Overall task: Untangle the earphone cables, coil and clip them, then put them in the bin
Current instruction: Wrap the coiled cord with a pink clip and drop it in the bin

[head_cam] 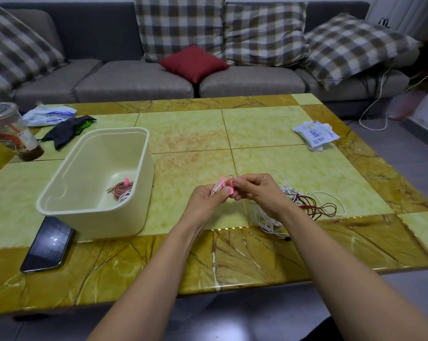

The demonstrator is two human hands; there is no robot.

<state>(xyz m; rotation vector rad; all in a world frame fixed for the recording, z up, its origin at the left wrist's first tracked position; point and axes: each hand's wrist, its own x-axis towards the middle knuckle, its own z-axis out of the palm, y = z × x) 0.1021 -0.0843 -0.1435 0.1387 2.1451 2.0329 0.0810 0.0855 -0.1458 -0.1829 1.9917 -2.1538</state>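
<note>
Two bare forearms are stretched over the tabletop (257, 134). A pale pink coiled earphone cable (216, 190) is pinched in the left hand (206, 200), and a pink clip (223, 181) on it is pinched by the right hand (259, 193). One clipped coil (123, 190) of reddish and white cable is seen inside the cream bin (97, 222) on the left, at its near right corner. Tangled white and red cables (311, 205) are heaped beside the right hand. Brown dregs are held in a clear cup (8, 129).
</note>
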